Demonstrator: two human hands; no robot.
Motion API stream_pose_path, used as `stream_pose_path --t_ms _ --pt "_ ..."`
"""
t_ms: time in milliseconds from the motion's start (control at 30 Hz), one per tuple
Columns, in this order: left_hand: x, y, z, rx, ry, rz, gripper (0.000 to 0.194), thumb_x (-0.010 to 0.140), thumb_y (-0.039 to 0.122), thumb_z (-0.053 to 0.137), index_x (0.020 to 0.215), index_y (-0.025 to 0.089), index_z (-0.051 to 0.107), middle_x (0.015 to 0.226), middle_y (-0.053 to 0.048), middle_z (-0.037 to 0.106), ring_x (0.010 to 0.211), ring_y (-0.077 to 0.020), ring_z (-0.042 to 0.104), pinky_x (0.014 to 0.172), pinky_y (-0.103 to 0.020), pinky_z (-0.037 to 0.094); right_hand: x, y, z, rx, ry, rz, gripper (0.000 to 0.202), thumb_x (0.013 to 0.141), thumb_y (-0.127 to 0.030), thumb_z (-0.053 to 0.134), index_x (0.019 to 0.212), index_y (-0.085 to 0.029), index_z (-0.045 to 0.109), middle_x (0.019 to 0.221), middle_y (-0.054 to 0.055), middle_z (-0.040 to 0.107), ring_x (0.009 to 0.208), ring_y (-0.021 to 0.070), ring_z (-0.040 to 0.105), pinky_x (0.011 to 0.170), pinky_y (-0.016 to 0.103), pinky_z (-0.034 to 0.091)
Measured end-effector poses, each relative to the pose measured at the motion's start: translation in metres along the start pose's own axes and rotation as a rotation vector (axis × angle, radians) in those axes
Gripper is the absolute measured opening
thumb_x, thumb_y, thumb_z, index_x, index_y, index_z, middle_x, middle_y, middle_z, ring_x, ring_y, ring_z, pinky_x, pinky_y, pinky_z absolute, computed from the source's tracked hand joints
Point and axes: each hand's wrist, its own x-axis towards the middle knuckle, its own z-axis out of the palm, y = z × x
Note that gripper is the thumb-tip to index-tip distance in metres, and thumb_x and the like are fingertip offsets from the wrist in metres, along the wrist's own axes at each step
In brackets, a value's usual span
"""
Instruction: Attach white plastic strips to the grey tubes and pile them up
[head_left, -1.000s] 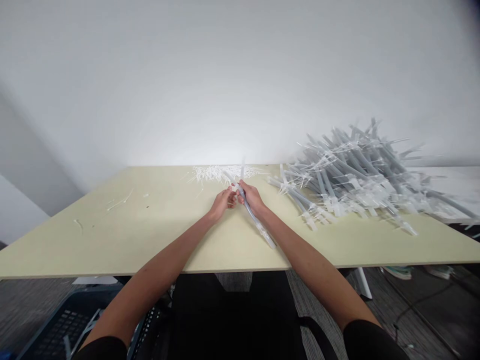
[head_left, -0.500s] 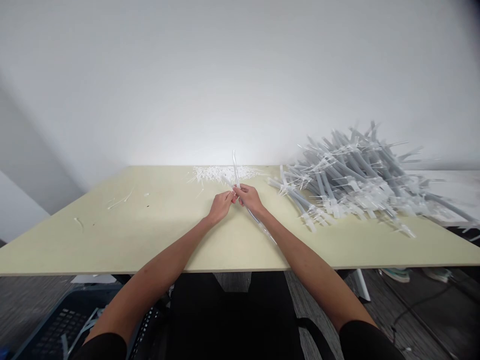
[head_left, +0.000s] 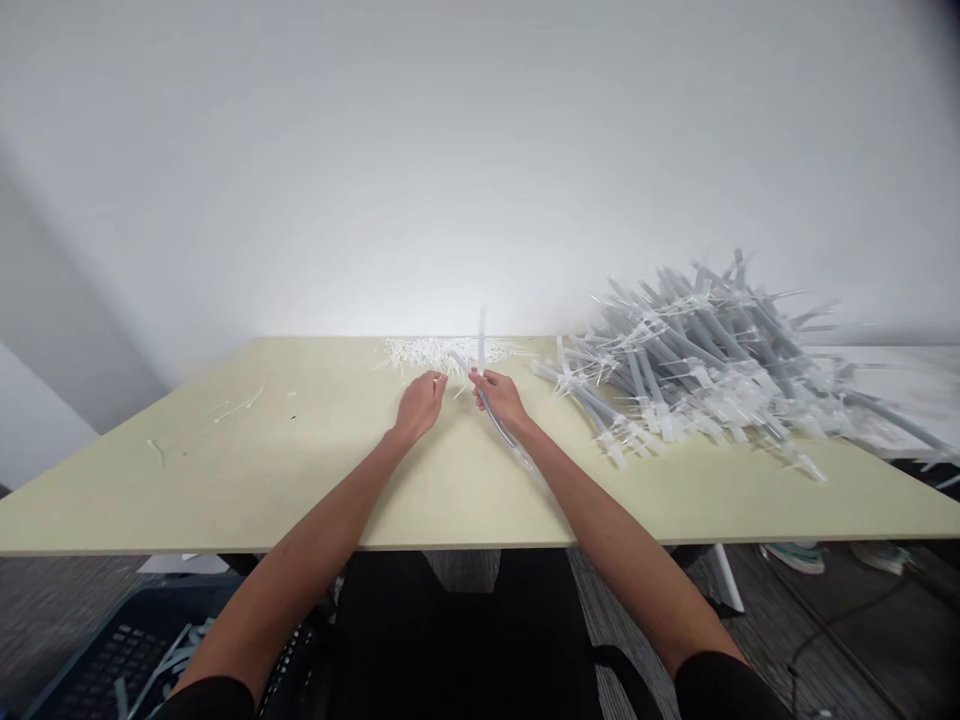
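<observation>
Tubing [head_left: 498,424], grey and flexible, slants over the middle of the table [head_left: 285,490], clamped near its upper end in the right hand [head_left: 501,400]! That high grip looks chosen to steady the branching end and leave it exposed towards the left hand [head_left: 420,404]. Those left fingers are drawn together, just apart from it; whether they pinch anything, I cannot tell. White ties [head_left: 420,352] lie just beyond, seemingly for easy reach.

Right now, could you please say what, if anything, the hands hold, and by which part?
The right hand grips the grey tube near its far, forked end; whether the left hand holds anything cannot be told.
</observation>
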Motion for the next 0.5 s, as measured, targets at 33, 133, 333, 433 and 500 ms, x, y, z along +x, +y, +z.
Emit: stream_pose_path --t_ms 33,133,333,433,500 --pt "0.002 -0.006 0.001 0.105 0.022 -0.041 0.041 0.092 0.039 0.025 0.109 0.017 0.055 0.103 -0.010 0.059 0.096 -0.0226 0.053 0.080 -0.032 0.038 0.001 -0.001 -0.002 0.075 -0.013 0.027 0.036 0.074 -0.050 0.059 0.078 -0.015 0.061 0.063 0.001 0.055 0.046 0.0083 0.048 0.046 0.023 0.041" --pt "0.006 -0.023 0.007 0.384 -0.038 -0.179 0.038 0.089 0.034 0.032 0.110 0.012 0.055 0.112 -0.016 0.054 0.105 -0.0290 0.047 0.085 -0.039 0.035 0.004 -0.004 -0.006 0.292 -0.106 0.096 0.031 0.070 -0.043 0.066 0.069 -0.014 0.057 0.067 0.002 0.055 0.051 0.0076 0.047 0.050 0.022 0.042" --pt "0.007 -0.034 0.009 0.551 -0.161 -0.210 0.039 0.088 0.032 0.032 0.102 0.007 0.059 0.108 -0.020 0.055 0.105 -0.0317 0.046 0.086 -0.040 0.034 0.004 -0.006 -0.007 0.539 -0.261 0.171 0.032 0.061 -0.013 0.072 0.091 -0.014 0.061 0.067 -0.002 0.052 0.054 0.0065 0.048 0.051 0.019 0.044" --pt "0.008 -0.030 0.005 0.479 -0.185 -0.154 0.036 0.089 0.025 0.029 0.101 0.008 0.059 0.102 -0.019 0.056 0.100 -0.0282 0.049 0.084 -0.038 0.035 0.004 -0.007 -0.009 0.597 -0.261 0.182 0.029 0.064 -0.012 0.071 0.091 -0.013 0.061 0.068 -0.001 0.055 0.057 0.0070 0.051 0.055 0.019 0.048" --pt "0.009 -0.028 0.002 0.423 -0.187 -0.100 0.036 0.088 0.013 0.026 0.108 0.011 0.056 0.102 -0.016 0.056 0.099 -0.0243 0.050 0.083 -0.034 0.036 0.004 -0.009 -0.010 0.609 -0.240 0.186 0.019 0.068 -0.015 0.069 0.085 -0.012 0.061 0.072 0.002 0.059 0.061 0.0085 0.056 0.061 0.021 0.051"
